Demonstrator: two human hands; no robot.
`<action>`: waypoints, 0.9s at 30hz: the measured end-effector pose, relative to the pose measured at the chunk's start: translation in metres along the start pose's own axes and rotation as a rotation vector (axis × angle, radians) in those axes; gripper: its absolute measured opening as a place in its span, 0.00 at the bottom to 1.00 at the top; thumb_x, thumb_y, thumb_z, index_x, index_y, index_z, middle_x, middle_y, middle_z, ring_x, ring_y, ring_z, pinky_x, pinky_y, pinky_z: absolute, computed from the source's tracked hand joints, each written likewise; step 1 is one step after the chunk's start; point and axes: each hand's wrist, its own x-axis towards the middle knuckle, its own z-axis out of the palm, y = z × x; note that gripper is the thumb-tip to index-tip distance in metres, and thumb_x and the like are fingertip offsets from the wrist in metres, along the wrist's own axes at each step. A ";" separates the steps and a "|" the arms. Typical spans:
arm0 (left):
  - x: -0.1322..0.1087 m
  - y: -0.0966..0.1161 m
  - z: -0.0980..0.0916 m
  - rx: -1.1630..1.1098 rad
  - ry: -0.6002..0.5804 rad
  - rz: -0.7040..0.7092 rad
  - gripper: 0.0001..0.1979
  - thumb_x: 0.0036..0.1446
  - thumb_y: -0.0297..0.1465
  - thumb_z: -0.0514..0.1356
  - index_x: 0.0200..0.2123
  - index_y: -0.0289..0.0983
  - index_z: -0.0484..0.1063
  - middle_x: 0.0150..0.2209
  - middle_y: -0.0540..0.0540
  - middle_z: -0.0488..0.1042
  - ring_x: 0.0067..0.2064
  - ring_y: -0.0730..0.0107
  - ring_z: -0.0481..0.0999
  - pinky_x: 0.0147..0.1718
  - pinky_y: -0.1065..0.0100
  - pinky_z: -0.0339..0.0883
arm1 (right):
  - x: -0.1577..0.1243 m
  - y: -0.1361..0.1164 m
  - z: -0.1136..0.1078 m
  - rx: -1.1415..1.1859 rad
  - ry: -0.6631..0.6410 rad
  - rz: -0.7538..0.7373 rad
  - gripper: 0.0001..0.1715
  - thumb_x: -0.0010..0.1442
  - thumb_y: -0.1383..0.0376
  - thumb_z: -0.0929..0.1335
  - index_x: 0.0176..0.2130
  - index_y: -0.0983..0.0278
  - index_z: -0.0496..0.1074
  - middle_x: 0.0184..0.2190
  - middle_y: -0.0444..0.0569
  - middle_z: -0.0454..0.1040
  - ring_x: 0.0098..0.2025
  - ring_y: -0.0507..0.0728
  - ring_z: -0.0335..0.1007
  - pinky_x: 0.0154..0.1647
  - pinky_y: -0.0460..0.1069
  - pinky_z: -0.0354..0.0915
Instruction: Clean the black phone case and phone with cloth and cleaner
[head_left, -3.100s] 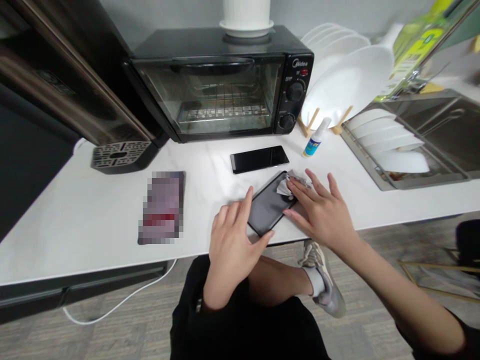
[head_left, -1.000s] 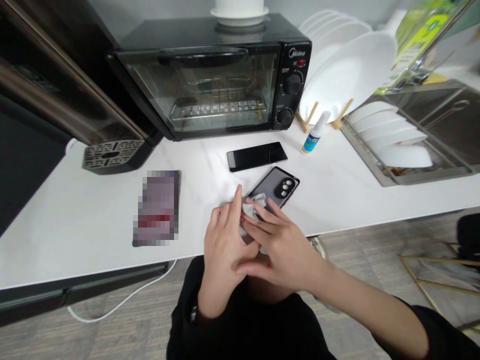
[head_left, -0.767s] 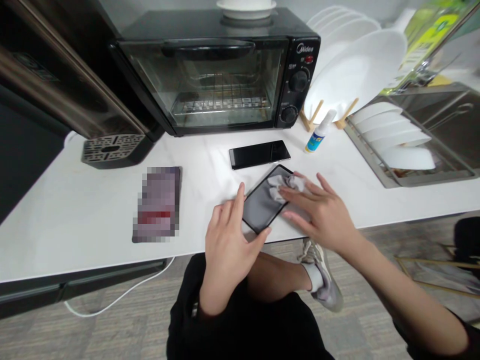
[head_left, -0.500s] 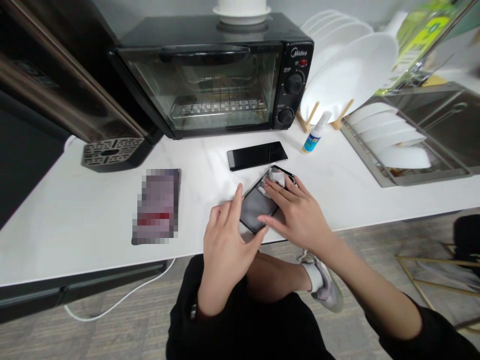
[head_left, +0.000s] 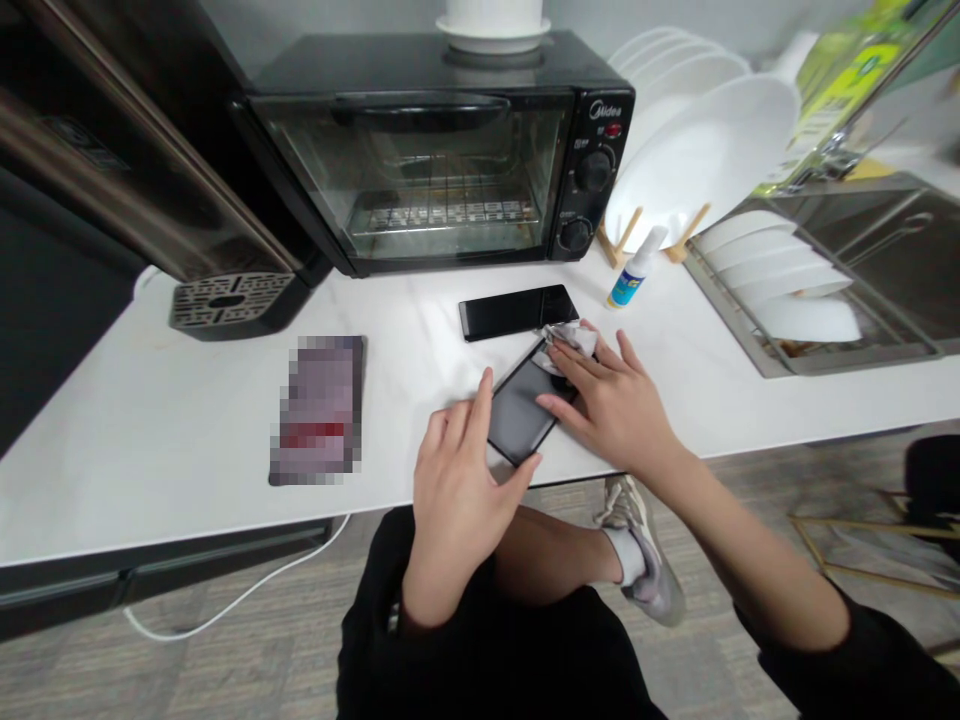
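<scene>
A white countertop [head_left: 187, 440] is stretching across the scene, with a tall dark machine [head_left: 135, 160] standing at its left end and a black toaster oven [head_left: 442, 170] sitting along the back. A steel sink [head_left: 731, 305] is taking up the right side, white dishes [head_left: 780, 260] resting in it, and large white plates [head_left: 705, 160] are leaning in a wooden rack [head_left: 691, 230] between sink and oven. The left hand [head_left: 461, 470] is clasping the near left end of a dark phone case [head_left: 521, 410] between thumb and forefinger, its other fingers curling side by side. The right hand [head_left: 619, 405] is reaching over the far right end of that case, thumb and outer finger spreading apart while the fingers between are pressing down. The case is lying aslant near the counter's front edge, between the hands. Well to the left, a pixelated flat object [head_left: 319, 410] is lying by itself. Just beyond the case, a black phone [head_left: 517, 312] is lying flat, and a small spray bottle [head_left: 634, 270] is standing upright to its right. A crumpled tissue [head_left: 555, 360] is bunching under the right fingertips, against the case; whether they are pinching it, I cannot tell
</scene>
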 end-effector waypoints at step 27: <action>0.000 -0.001 0.002 0.004 -0.025 0.007 0.47 0.64 0.44 0.64 0.77 0.39 0.45 0.59 0.39 0.74 0.56 0.49 0.70 0.57 0.52 0.67 | -0.037 -0.035 -0.024 0.216 -0.180 -0.133 0.30 0.72 0.46 0.64 0.63 0.60 0.74 0.64 0.48 0.75 0.75 0.69 0.56 0.75 0.73 0.52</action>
